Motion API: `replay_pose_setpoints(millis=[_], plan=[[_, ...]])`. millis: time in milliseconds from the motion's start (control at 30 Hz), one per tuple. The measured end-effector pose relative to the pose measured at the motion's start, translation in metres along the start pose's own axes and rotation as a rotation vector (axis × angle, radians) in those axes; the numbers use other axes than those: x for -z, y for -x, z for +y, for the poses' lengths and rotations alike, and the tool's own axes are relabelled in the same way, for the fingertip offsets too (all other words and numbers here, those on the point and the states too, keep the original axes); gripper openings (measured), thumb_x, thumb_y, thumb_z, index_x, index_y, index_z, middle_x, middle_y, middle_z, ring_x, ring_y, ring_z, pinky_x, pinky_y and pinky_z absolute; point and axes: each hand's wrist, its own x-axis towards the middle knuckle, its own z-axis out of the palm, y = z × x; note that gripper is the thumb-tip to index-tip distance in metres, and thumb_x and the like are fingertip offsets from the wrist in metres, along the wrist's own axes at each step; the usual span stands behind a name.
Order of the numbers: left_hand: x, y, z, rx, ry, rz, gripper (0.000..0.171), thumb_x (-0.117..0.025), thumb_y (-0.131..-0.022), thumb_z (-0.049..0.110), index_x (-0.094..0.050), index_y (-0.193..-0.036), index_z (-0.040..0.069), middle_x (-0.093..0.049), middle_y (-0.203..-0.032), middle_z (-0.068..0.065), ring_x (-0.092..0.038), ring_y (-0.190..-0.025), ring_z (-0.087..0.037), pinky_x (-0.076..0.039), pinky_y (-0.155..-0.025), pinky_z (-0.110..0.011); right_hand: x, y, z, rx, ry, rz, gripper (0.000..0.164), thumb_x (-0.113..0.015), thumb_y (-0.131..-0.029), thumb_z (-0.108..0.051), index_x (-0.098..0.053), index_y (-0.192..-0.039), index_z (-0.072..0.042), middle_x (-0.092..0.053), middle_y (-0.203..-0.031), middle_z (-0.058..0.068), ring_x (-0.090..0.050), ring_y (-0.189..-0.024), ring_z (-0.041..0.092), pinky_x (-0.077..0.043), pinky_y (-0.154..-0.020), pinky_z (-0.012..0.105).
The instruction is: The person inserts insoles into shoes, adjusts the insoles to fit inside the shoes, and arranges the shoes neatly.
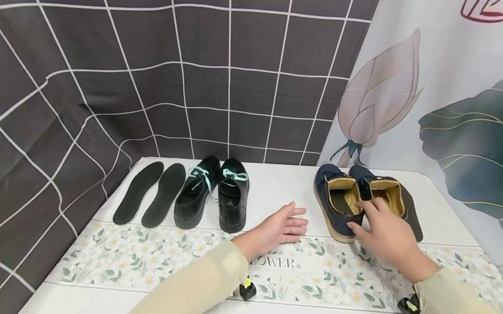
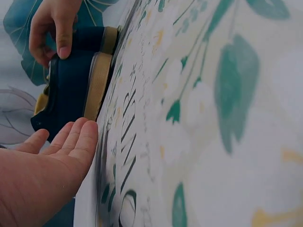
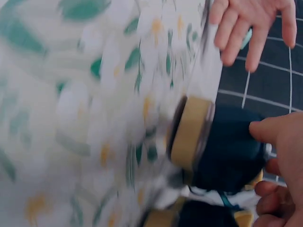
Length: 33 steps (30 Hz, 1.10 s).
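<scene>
My right hand (image 1: 386, 233) is at the heel of the nearer navy shoe (image 1: 322, 193), pinching its back collar. The thumb presses the outside of the heel, clear in the left wrist view, and the other fingers curl over the rim. A dark insole (image 1: 340, 203) shows inside this shoe. Against its right side stands the other navy shoe (image 1: 363, 174), tan inside, with a black insole (image 1: 411, 215) lying along its right edge. My left hand (image 1: 273, 229) is held left of the navy shoes, palm turned toward them, fingers straight and holding nothing.
Left of my left hand stand two black shoes, one (image 1: 191, 205) beside the other (image 1: 233, 205), with pale teal laces. Two black insoles, one (image 1: 138, 192) next to the other (image 1: 163, 196), lie at the table's left end. A dark gridded curtain (image 1: 250, 93) hangs behind the table (image 1: 272, 181).
</scene>
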Motion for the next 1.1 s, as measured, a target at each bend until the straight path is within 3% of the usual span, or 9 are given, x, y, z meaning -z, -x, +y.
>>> replay_pose_setpoints(millis=[167, 333, 533, 633, 833, 1100], plan=[[0.009, 0.007, 0.001, 0.0, -0.016, 0.015, 0.073, -0.025, -0.104, 0.06, -0.033, -0.157, 0.01, -0.044, -0.154, -0.019, -0.047, -0.14, -0.033, -0.036, -0.115, -0.049, 0.01, 0.002, 0.019, -0.02, 0.066, 0.031, 0.06, -0.064, -0.093, -0.05, -0.059, -0.132, -0.004, -0.053, -0.124, 0.022, -0.065, -0.081, 0.036, -0.051, -0.058, 0.051], [0.016, 0.013, 0.0, -0.007, -0.013, 0.024, 0.071, -0.025, -0.105, 0.057, -0.033, -0.157, 0.008, -0.045, -0.153, -0.02, -0.046, -0.14, -0.034, -0.035, -0.115, -0.05, 0.016, 0.006, 0.04, -0.054, 0.083, -0.019, 0.061, -0.061, -0.093, -0.053, -0.061, -0.126, -0.002, -0.054, -0.117, 0.025, -0.064, -0.079, 0.034, -0.05, -0.055, 0.048], [0.021, 0.017, 0.0, -0.029, 0.009, 0.02, 0.07, -0.025, -0.106, 0.055, -0.032, -0.157, 0.006, -0.043, -0.153, -0.023, -0.044, -0.141, -0.037, -0.034, -0.116, -0.052, 0.014, 0.008, 0.059, -0.095, 0.113, -0.087, 0.06, -0.067, -0.09, -0.045, -0.061, -0.123, 0.004, -0.056, -0.114, 0.027, -0.064, -0.082, 0.034, -0.052, -0.062, 0.051], [0.023, 0.019, 0.001, -0.04, 0.022, 0.005, 0.07, -0.023, -0.107, 0.053, -0.031, -0.157, 0.005, -0.042, -0.153, -0.024, -0.044, -0.141, -0.038, -0.034, -0.116, -0.052, 0.012, 0.004, 0.065, -0.062, 0.126, -0.146, 0.056, -0.071, -0.089, -0.041, -0.061, -0.119, 0.005, -0.058, -0.108, 0.024, -0.062, -0.08, 0.031, -0.051, -0.06, 0.048], [0.028, 0.024, 0.001, -0.036, 0.029, 0.004, 0.068, -0.023, -0.107, 0.053, -0.033, -0.156, 0.008, -0.042, -0.154, -0.023, -0.044, -0.141, -0.037, -0.033, -0.116, -0.052, 0.008, -0.004, 0.074, 0.041, 0.104, -0.189, 0.03, -0.074, -0.089, -0.032, -0.06, -0.092, -0.006, -0.055, -0.077, 0.002, -0.046, -0.062, 0.016, -0.034, -0.053, 0.032], [0.033, 0.03, -0.001, -0.031, 0.049, 0.028, 0.066, -0.021, -0.108, 0.051, -0.036, -0.155, 0.007, -0.043, -0.153, -0.023, -0.045, -0.14, -0.037, -0.033, -0.116, -0.052, 0.002, 0.001, 0.075, 0.041, 0.06, -0.164, 0.029, -0.074, -0.091, -0.025, -0.051, -0.084, -0.009, -0.045, -0.073, 0.002, -0.042, -0.063, 0.017, -0.033, -0.055, 0.033]])
